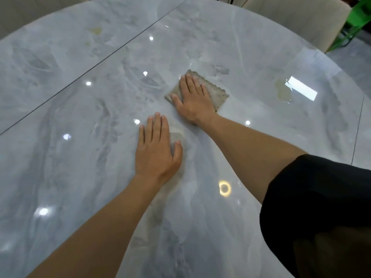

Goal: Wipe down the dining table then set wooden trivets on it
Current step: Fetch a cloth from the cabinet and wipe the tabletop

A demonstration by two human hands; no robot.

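A glossy grey marble dining table (80,109) fills the view. My right hand (193,99) lies flat, fingers together, pressing a folded grey cloth (215,92) with a scalloped edge onto the middle of the table. My left hand (157,149) rests palm down on the bare tabletop, just nearer to me and to the left of the cloth, holding nothing. A yellowish wet stain (283,92) sits to the right of the cloth. Another faint yellowish stain (96,31) lies at the far left. No wooden trivets are in view.
A dark seam (100,59) runs diagonally across the tabletop. Beige chairs (301,19) stand beyond the far edge, with a green frame (353,27) at the far right. Grey floor tile shows past the table's right rim.
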